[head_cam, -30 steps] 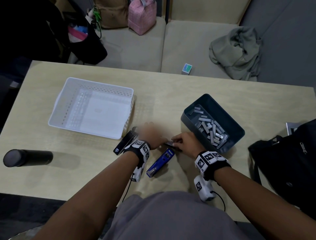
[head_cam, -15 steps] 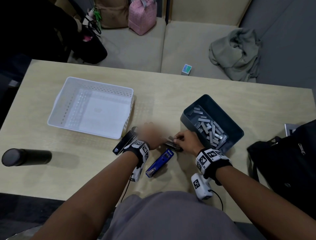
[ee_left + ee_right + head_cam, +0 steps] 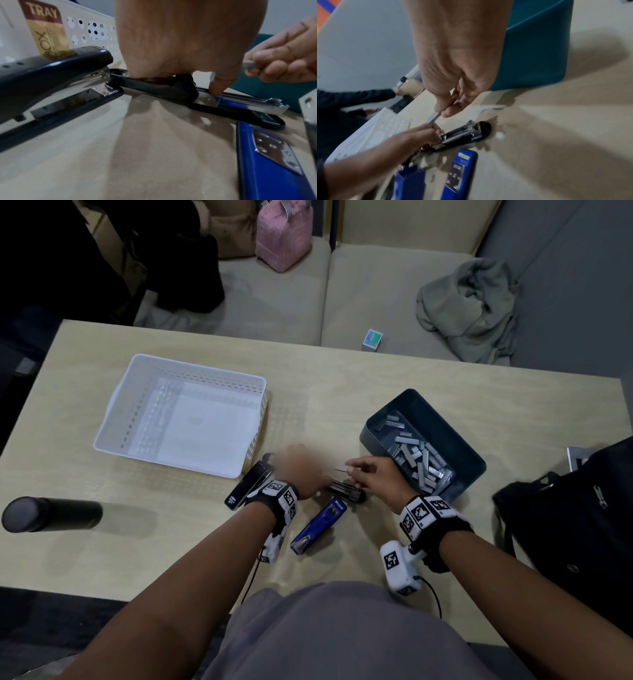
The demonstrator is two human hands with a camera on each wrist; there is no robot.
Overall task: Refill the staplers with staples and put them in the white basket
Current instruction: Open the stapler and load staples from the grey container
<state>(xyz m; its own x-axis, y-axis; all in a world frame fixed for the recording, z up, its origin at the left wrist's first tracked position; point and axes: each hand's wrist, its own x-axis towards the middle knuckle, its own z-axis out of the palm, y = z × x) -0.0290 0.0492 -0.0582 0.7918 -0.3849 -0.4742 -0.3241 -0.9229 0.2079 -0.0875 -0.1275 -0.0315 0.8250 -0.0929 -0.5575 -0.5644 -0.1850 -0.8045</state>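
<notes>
An opened black stapler [image 3: 346, 491] lies on the table between my hands, its metal magazine [image 3: 240, 104] exposed. My left hand [image 3: 301, 470] holds it down, one fingertip [image 3: 217, 88] on the magazine. Just above it, my right hand [image 3: 373, 474] pinches a strip of staples [image 3: 434, 117]. A closed black stapler [image 3: 246, 486] lies beside the white basket [image 3: 185, 412], which holds nothing. A blue stapler [image 3: 320, 523] lies nearer me. The dark tray [image 3: 455, 440] to the right holds several staple strips.
A black bottle [image 3: 51, 513] lies on its side at the table's left. A black bag [image 3: 565, 508] sits at the right edge. Behind the table is a sofa with a pink bag [image 3: 284, 234], a grey garment [image 3: 472, 309] and a small box [image 3: 371, 339].
My right hand has lifted off the opened stapler and now holds a staple strip just above it. My left hand stays on the stapler.
</notes>
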